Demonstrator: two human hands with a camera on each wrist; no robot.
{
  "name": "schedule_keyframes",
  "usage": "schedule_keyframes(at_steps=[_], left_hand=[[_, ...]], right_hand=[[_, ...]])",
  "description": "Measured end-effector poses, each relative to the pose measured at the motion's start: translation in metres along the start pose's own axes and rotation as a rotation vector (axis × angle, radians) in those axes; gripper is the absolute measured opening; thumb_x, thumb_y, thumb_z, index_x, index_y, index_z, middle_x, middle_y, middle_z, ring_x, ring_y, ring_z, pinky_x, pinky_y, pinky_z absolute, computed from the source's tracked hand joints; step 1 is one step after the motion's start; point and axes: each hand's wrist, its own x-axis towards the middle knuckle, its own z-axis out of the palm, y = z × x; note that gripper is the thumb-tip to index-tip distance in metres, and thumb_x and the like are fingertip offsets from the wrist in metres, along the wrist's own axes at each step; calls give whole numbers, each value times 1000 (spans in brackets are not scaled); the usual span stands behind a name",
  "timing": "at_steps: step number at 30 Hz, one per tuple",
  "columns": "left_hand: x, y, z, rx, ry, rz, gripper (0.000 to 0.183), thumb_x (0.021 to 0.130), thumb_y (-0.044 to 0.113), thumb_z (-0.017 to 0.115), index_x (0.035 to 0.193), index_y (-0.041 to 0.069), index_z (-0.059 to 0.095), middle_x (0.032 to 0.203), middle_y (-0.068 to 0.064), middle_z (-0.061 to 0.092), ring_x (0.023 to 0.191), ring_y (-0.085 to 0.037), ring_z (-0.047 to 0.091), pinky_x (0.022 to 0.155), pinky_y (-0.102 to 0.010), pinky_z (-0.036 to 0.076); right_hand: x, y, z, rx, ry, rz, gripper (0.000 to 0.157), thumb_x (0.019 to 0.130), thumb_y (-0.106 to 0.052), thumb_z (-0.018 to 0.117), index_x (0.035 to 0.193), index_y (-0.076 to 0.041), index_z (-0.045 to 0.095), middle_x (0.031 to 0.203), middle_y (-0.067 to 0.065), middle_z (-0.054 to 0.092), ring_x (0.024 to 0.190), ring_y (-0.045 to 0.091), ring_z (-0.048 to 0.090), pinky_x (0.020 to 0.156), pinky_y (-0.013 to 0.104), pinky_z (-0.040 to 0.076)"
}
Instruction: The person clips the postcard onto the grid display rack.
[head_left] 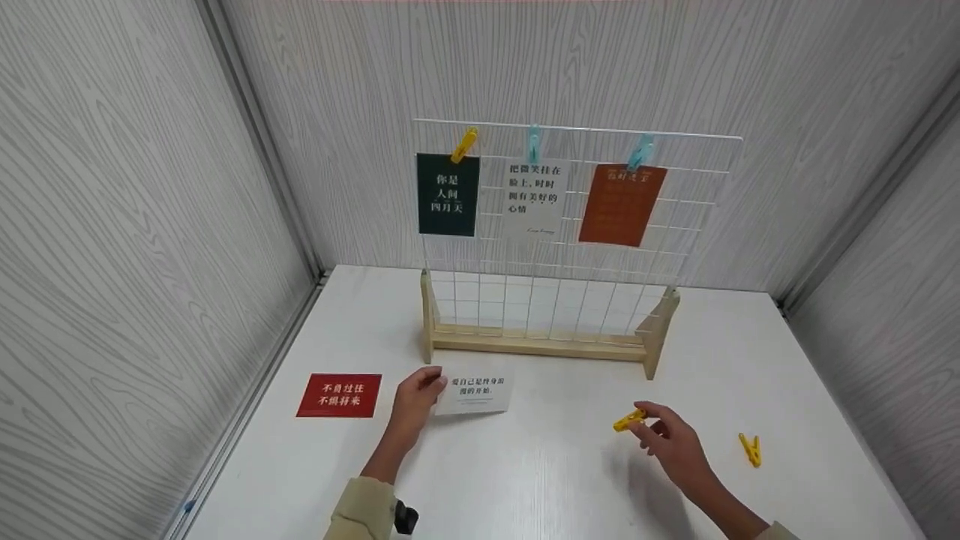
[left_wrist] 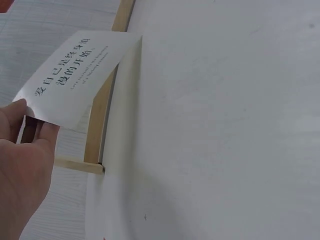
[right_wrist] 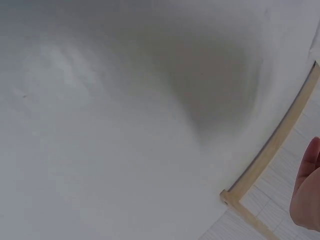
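My left hand (head_left: 413, 402) pinches a white card (head_left: 474, 395) with dark lettering by its left edge, thumb on top. In the left wrist view the card (left_wrist: 75, 75) tilts up off the table, with the left hand's (left_wrist: 27, 165) fingers beneath it. A yellow clothespin (head_left: 628, 420) sits between the thumb and fingertips of my right hand (head_left: 671, 442), raised over the table at right. Only part of the right hand (right_wrist: 306, 190) shows in the right wrist view, the clothespin outside it. Left of my left hand lies a red card (head_left: 339, 395).
Behind the hands stands a white wire grid (head_left: 555, 289) on a wooden base (head_left: 536, 347). Clothespins hold a dark green card (head_left: 448, 214), a white card (head_left: 534, 195) and an orange card (head_left: 621, 210) on it. Another yellow clothespin (head_left: 750, 450) lies at the right. Panels enclose the table.
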Motion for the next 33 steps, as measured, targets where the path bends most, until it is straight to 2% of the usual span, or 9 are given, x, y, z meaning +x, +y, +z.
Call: schedule_keyframes(at_steps=[4, 9, 16, 21, 26, 33], left_hand=[[2, 2, 4, -23, 13, 38, 29, 100, 20, 64, 126, 7, 67, 120, -8, 69, 110, -21, 64, 98, -40, 53], [9, 7, 11, -58, 36, 53, 26, 98, 17, 66, 121, 6, 69, 116, -9, 71, 111, -21, 65, 99, -39, 53], [23, 10, 20, -88, 77, 45, 24, 96, 16, 68, 118, 6, 70, 113, -8, 71, 108, -20, 65, 99, -40, 53], [30, 12, 23, -109, 81, 50, 24, 96, 15, 69, 118, 6, 69, 111, -8, 72, 104, -18, 66, 96, -37, 54], [37, 14, 24, -112, 73, 84, 25, 96, 17, 69, 120, 9, 69, 112, -7, 71, 101, -18, 67, 89, -33, 56], [46, 20, 27, -123, 90, 87, 28, 96, 15, 69, 123, 6, 68, 111, -8, 71, 100, -21, 66, 86, -32, 55]], right_hand=[[8, -11, 7, 50, 18, -88, 42, 96, -28, 70, 136, -16, 62, 119, 9, 62, 78, 17, 62, 68, 26, 56], [21, -27, 15, 126, 46, -130, 54, 96, -25, 70, 145, -13, 52, 122, 13, 61, 80, 16, 62, 69, 24, 56], [36, -50, 25, 184, 72, -122, 41, 94, -24, 72, 132, -11, 62, 118, 13, 63, 81, 17, 61, 70, 23, 55], [47, -60, 34, 201, 80, -166, 41, 93, -26, 73, 130, -10, 64, 115, 12, 64, 79, 19, 61, 68, 23, 55], [57, -70, 44, 222, 73, -197, 41, 93, -28, 74, 130, -12, 65, 114, 11, 64, 79, 21, 61, 68, 23, 56], [74, -86, 59, 239, 66, -270, 38, 92, -27, 75, 126, -13, 67, 111, 9, 66, 77, 19, 61, 66, 23, 55]])
